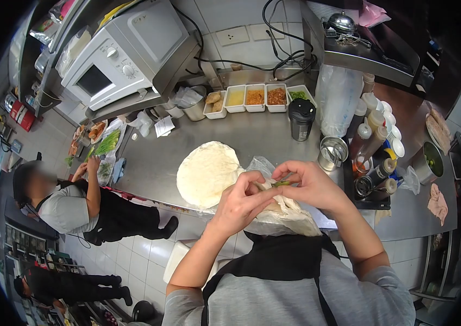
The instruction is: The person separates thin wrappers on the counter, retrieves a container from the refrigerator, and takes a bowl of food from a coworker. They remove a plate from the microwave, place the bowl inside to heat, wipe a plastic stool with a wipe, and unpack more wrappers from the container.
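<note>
My left hand (244,201) and my right hand (312,187) are close together over the counter's front edge, fingers pinched. Between them is the gathered part of a clear plastic bag with pale, folded flatbread (295,217) in it. A small yellow-green bit (282,183) shows at my right fingertips; its kind is unclear. Left of my hands, a round, flat, cream-coloured flatbread (208,171) lies on the steel counter, its right edge near my left hand. Loose clear plastic (261,164) sticks up just behind my fingers. My fingers partly hide what they grip.
White tubs of chopped ingredients (255,98) line the back beside a black shaker cup (301,119). A metal pitcher (332,154) and a rack of sauce bottles (374,146) stand right. A microwave (127,54) sits back left. A co-worker (73,201) handles greens at the left.
</note>
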Motion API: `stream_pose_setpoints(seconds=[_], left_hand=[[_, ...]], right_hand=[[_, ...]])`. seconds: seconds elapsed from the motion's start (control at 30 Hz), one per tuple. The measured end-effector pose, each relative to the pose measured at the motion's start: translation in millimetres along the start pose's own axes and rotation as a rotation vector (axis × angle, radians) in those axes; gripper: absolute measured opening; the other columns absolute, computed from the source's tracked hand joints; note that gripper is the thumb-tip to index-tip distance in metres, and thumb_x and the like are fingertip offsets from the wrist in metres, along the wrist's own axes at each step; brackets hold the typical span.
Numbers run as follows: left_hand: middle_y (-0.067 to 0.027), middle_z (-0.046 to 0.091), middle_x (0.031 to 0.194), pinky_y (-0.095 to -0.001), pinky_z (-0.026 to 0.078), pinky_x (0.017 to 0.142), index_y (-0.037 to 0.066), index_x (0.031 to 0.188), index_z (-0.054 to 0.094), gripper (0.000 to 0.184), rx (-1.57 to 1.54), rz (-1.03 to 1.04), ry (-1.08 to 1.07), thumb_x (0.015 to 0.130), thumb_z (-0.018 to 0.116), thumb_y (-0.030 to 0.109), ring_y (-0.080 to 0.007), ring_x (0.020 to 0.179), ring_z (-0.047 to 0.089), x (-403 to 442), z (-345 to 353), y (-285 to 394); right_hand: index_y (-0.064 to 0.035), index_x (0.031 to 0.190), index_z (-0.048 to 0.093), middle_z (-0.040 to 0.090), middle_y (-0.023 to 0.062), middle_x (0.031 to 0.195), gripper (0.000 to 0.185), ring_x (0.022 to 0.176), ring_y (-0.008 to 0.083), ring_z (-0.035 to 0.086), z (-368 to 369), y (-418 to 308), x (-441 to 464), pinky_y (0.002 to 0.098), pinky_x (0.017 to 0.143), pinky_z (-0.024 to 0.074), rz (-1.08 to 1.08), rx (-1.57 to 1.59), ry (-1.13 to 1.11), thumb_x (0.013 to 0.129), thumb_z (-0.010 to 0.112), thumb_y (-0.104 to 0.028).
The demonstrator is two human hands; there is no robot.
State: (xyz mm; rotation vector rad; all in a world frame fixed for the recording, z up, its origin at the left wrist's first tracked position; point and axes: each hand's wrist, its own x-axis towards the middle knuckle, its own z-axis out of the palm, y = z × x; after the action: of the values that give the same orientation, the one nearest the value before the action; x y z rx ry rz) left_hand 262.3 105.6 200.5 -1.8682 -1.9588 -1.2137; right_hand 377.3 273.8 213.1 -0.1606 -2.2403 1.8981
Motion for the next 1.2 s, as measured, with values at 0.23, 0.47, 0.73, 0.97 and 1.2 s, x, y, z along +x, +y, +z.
stream_pose_setpoints(seconds=[0.23, 0.47, 0.73, 0.97, 1.2], left_hand=[[-0.0033, 0.059, 0.095, -0.0279, 0.046, 0.055, 0.009, 0.081, 0.068, 0.016, 0.054, 0.155, 0.0, 0.066, 0.073, 0.009, -0.013, 0.063, 0.056, -5.0, -3.5, -7.6], [-0.0002, 0.067, 0.094, -0.0292, 0.045, 0.064, 0.009, 0.08, 0.066, 0.016, 0.063, 0.258, -0.076, 0.066, 0.074, 0.011, -0.0152, 0.071, 0.06, 2.7, -7.8, -4.8], [-0.0032, 0.065, 0.087, -0.0327, 0.049, 0.069, 0.007, 0.081, 0.068, 0.023, 0.059, 0.235, 0.095, 0.06, 0.076, 0.002, -0.0189, 0.073, 0.06, -13.4, 4.6, -12.5], [-0.0062, 0.06, 0.092, -0.0352, 0.054, 0.081, 0.01, 0.081, 0.073, 0.027, -0.001, 0.124, 0.184, 0.058, 0.077, -0.003, -0.0202, 0.083, 0.061, -24.4, 24.8, -17.4], [-0.012, 0.059, 0.104, -0.0303, 0.055, 0.075, 0.008, 0.077, 0.072, 0.019, -0.022, 0.103, 0.206, 0.062, 0.079, -0.002, -0.0242, 0.096, 0.062, -21.8, 26.5, -16.1]], right_hand=[[0.0022, 0.089, 0.062, 0.064, 0.0023, 0.079, 0.012, 0.067, 0.0059, 0.059, -3.1, 16.2, 1.6, 0.0217, 0.056, 0.0457, 0.059, 0.095, 0.024, 0.082, 0.064, -0.007], [0.0011, 0.087, 0.062, 0.063, 0.003, 0.077, 0.015, 0.064, 0.0059, 0.059, 0.7, 12.9, 3.9, 0.023, 0.052, 0.0492, 0.057, 0.11, 0.077, 0.088, 0.064, -0.014], [0.0019, 0.078, 0.054, 0.062, 0.006, 0.083, 0.016, 0.073, 0.0092, 0.06, 3.9, 18.3, 3.3, 0.025, 0.054, 0.0508, -0.106, 0.042, 0.216, 0.083, 0.066, -0.008], [-0.0015, 0.079, 0.061, 0.056, 0.0067, 0.087, 0.013, 0.075, 0.0178, 0.057, 1.8, -5.9, -2.8, 0.0292, 0.064, 0.046, -0.42, -0.437, 0.311, 0.077, 0.07, -0.01], [-0.0012, 0.089, 0.068, 0.055, 0.004, 0.091, 0.014, 0.08, 0.0129, 0.055, -6.7, 4.6, -2.8, 0.0268, 0.067, 0.0441, -0.167, -0.06, 0.017, 0.084, 0.066, -0.014]])
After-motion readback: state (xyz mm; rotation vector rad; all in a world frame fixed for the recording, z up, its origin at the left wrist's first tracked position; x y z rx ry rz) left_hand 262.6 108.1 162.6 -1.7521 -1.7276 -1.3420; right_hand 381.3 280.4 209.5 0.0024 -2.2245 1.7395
